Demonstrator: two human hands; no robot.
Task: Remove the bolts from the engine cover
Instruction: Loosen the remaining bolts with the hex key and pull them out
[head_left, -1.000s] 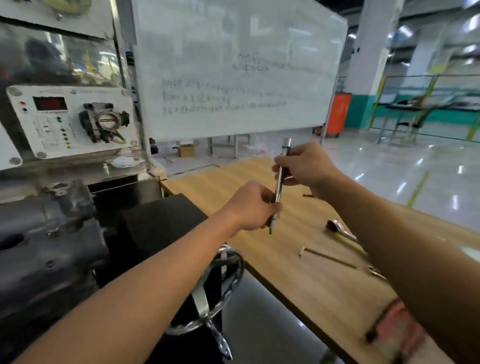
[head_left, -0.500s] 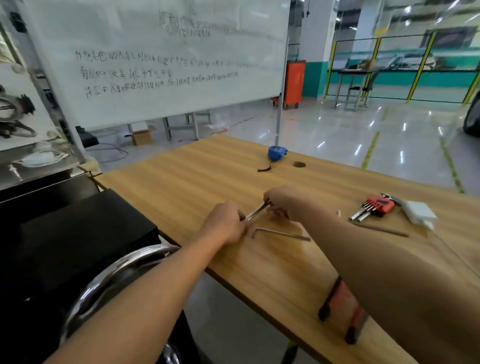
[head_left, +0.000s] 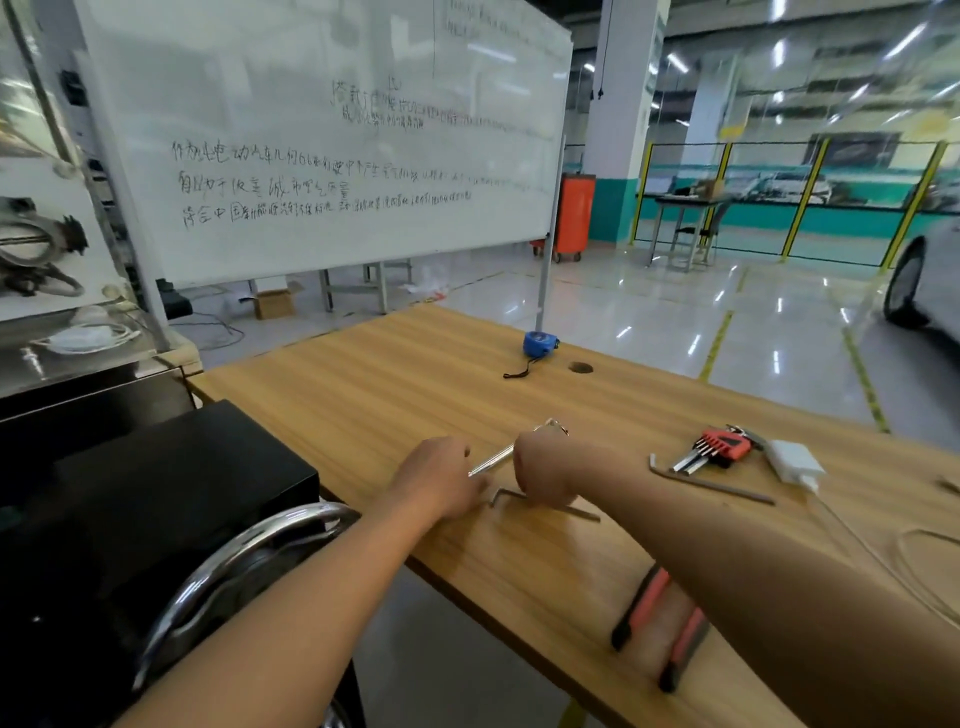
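Observation:
Both of my hands hold a slim silver ratchet handle (head_left: 491, 463) low over the wooden table (head_left: 395, 395). My left hand (head_left: 441, 480) grips its near end and my right hand (head_left: 543, 473) grips it further up, with the tool's head poking out beyond my right hand. A dark L-shaped hex key (head_left: 506, 496) lies on the table right under my hands. The engine and its cover are out of view; only the black stand (head_left: 156, 509) with a chrome handwheel (head_left: 234, 561) shows at the left.
A second long hex key (head_left: 711, 483), a red hex key set (head_left: 719, 447), a white charger (head_left: 792, 462) and red-handled pliers (head_left: 670, 623) lie at the right. A blue tape measure (head_left: 539, 344) sits by a cable hole. A whiteboard (head_left: 322, 140) stands behind.
My view swung right from the engine stand to the table. Both hands brought the ratchet handle down from upright in the air to low and slanted over the table.

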